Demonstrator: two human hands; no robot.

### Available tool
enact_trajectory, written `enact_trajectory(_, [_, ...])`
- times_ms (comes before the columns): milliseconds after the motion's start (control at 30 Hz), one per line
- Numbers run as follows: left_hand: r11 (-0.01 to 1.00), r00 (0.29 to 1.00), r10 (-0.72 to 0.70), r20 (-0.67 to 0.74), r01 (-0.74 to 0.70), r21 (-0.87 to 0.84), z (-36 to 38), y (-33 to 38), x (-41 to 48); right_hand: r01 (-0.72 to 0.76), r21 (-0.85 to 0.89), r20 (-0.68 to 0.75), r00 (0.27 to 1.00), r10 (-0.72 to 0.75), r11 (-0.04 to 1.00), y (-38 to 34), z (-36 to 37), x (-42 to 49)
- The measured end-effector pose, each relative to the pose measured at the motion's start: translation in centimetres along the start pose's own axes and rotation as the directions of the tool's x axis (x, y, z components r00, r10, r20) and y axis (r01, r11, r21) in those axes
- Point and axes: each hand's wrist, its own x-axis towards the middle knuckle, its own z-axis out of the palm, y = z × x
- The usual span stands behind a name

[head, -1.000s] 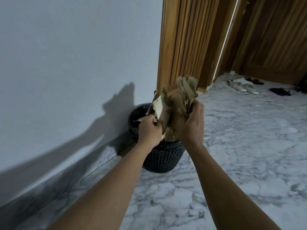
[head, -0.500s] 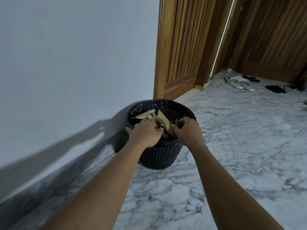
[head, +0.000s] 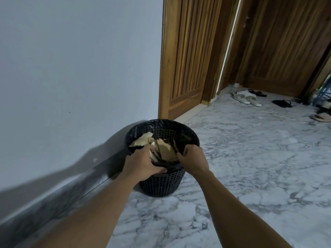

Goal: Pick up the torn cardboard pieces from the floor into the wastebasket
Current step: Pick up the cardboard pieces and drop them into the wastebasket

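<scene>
Your left grip and right grip both clutch the torn tan cardboard pieces, already inside the black plastic mesh wastebasket. The bundle lies between them, long axis toward eleven o'clock; just release.

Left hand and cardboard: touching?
Touching. Head view: the left hand curls its fingers over the near edge of the cardboard inside the wastebasket, with no gap.
</scene>
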Motion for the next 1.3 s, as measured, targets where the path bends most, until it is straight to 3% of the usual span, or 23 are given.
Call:
enact_trajectory(167, [0.992,0.988,0.031,-0.153,-0.049,-0.119,-1.0,-1.0,-1.1,-0.121,0.155,-0.123,0.982,0.141,0.980,0.2,0.0,-1.3])
enact_trajectory(267, [0.985,0.976,-0.079,-0.203,0.045,-0.169,-1.2,-1.8,-0.4,-0.274,0.234,-0.016,0.958,0.286,0.933,0.3,-0.4,-1.1])
enact_trajectory(400, [0.901,0.942,-0.335,0.003,0.321,-0.293,-1.0,-2.7,0.3,-0.463,0.402,0.349,0.875,0.335,0.790,-0.4,-0.4,-1.7])
enact_trajectory(533, [0.785,0.914,-0.366,0.177,0.405,-0.469,-0.3,-2.4,0.4,-0.528,0.446,0.341,0.847,0.408,0.723,-1.3,0.5,-2.0])
enact_trajectory(667, [0.632,0.888,-0.422,0.183,0.433,-0.643,0.2,-1.6,1.3,-0.557,0.587,0.327,0.827,0.457,0.588,-2.0,1.4,-1.5])
enact_trajectory(733, [0.526,0.876,-0.448,0.179,0.420,-0.739,0.5,-1.0,1.9,-0.543,0.631,0.324,0.833,0.448,0.554,-1.8,1.6,-0.9])
enact_trajectory(800, [0.488,0.876,-0.454,0.163,0.398,-0.777,0.7,-0.7,2.2,-0.531,0.651,0.315,0.839,0.443,0.543,-1.2,1.8,-0.2])
enact_trajectory(1100, [0.602,0.903,-0.408,0.136,0.378,-0.703,1.5,-1.8,4.5,-0.513,0.659,0.362,0.857,0.366,0.550,0.1,2.3,2.7])
enact_trajectory(1300, [0.586,0.875,-0.449,0.181,0.441,-0.680,0.5,-3.5,6.2,-0.484,0.668,0.345,0.875,0.341,0.566,0.4,2.8,3.0])
